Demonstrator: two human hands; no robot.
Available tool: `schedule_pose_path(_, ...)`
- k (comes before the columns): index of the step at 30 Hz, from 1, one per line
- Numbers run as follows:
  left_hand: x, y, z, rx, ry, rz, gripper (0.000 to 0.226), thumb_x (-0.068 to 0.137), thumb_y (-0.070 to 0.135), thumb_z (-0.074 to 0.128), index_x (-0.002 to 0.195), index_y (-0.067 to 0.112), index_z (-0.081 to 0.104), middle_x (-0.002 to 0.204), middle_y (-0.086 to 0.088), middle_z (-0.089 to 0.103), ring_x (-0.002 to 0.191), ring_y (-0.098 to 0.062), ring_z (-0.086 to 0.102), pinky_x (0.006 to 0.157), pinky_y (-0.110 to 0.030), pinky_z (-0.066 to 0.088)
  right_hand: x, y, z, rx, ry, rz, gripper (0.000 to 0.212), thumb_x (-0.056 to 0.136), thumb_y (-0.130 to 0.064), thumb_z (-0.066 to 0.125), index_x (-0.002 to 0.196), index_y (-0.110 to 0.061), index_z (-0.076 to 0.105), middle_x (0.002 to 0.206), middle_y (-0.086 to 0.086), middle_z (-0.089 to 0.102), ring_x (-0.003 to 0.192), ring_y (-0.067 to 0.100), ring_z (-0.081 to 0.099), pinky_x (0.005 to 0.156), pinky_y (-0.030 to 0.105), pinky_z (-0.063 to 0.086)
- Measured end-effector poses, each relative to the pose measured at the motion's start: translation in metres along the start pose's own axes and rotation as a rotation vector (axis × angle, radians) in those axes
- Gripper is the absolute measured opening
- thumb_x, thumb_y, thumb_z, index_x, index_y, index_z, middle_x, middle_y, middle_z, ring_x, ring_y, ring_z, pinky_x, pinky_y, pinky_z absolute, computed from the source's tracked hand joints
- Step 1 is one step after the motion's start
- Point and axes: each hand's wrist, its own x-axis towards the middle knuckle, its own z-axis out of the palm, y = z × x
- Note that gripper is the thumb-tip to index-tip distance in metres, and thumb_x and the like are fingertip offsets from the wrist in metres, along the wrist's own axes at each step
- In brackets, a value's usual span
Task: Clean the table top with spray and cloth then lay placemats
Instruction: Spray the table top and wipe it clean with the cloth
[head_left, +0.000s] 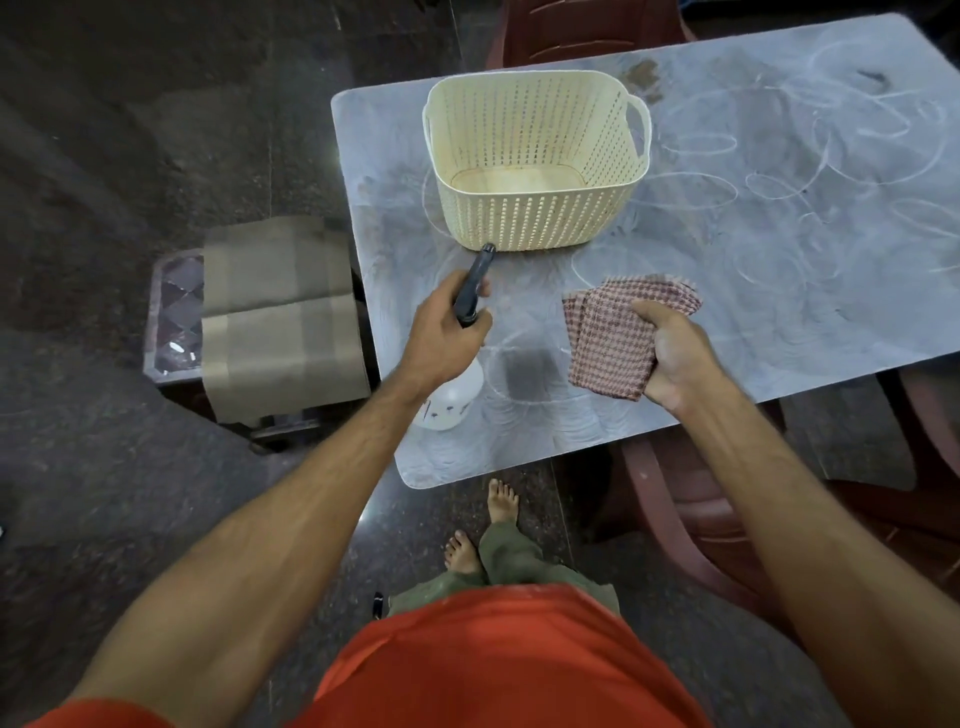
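Dark speckled stone floor under a dusty grey tabletop (779, 291) scrawled with chalk loops. Left hand (441, 343) curled round the black trigger head of a white plastic spray bottle (452, 400), near the front left corner. Right hand (670, 358) pinching a folded red-checked woven cloth (613, 338) above the front edge. Best sprayed lightly, nozzle kept off the cream perforated plastic basket (540, 171). Beige placemats (280, 317) draped on a side stand.
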Motion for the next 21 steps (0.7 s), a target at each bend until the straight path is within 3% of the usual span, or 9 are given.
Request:
schedule_pose_path(2,-0.023,-0.007,-0.006,0.022,0.030,-0.064,0.022,0.090,0.006,0.061,0.107,0.021,0.059,0.101,-0.007,0.062,0.070,-0.032,0.062,0.068,-0.041,0.057,-0.004,0.005,0.002,-0.012,-0.019,0.006,0.014,0.098,-0.016,0.053,0.096,-0.009,0.064,0.094,0.009,0.071,0.087,0.025,0.070,0.074,0.041,0.059)
schedule_pose_path(6,-0.066,-0.017,-0.013,0.058,0.117,-0.145,0.004,0.093,0.014,0.061,0.097,0.015,0.060,0.082,-0.005,0.061,0.058,-0.025,0.058,0.055,-0.022,0.050,-0.012,0.018,0.008,-0.039,-0.056,0.020,0.016,0.098,-0.017,0.052,0.102,-0.007,0.064,0.103,0.012,0.070,0.094,0.028,0.068,0.078,0.043,0.058)
schedule_pose_path(8,-0.085,-0.023,-0.016,0.102,0.173,-0.200,0.007,0.093,0.020,0.063,0.093,0.013,0.060,0.072,-0.004,0.058,0.058,-0.033,0.058,0.054,-0.034,0.052,-0.014,0.027,0.009,-0.064,-0.081,0.039,0.019,0.098,-0.019,0.053,0.108,-0.007,0.064,0.107,0.013,0.070,0.097,0.028,0.069,0.075,0.041,0.059)
schedule_pose_path(10,-0.102,-0.028,-0.019,0.136,0.210,-0.262,0.016,0.092,0.027,0.063,0.087,0.013,0.058,0.066,-0.002,0.056,0.057,-0.028,0.056,0.059,-0.040,0.052,-0.018,0.033,0.013,-0.088,-0.101,0.054,0.019,0.098,-0.019,0.053,0.107,-0.007,0.065,0.106,0.012,0.071,0.097,0.028,0.069,0.072,0.039,0.058)
schedule_pose_path(15,-0.133,-0.033,-0.026,0.232,0.252,-0.415,0.028,0.093,0.032,0.062,0.072,0.019,0.048,0.063,0.003,0.051,0.055,-0.012,0.046,0.052,-0.025,0.034,-0.024,0.038,0.022,-0.129,-0.157,0.058,0.018,0.098,-0.019,0.053,0.105,-0.007,0.064,0.104,0.012,0.070,0.092,0.027,0.069,0.067,0.037,0.059)
schedule_pose_path(21,-0.150,-0.029,-0.022,0.222,0.241,-0.474,0.016,0.089,0.026,0.061,0.086,0.011,0.062,0.073,-0.007,0.065,0.063,-0.024,0.057,0.063,-0.035,0.050,-0.025,0.033,0.017,-0.174,-0.201,0.058,0.024,0.097,-0.020,0.053,0.113,-0.005,0.063,0.110,0.014,0.070,0.096,0.029,0.070,0.066,0.037,0.059)
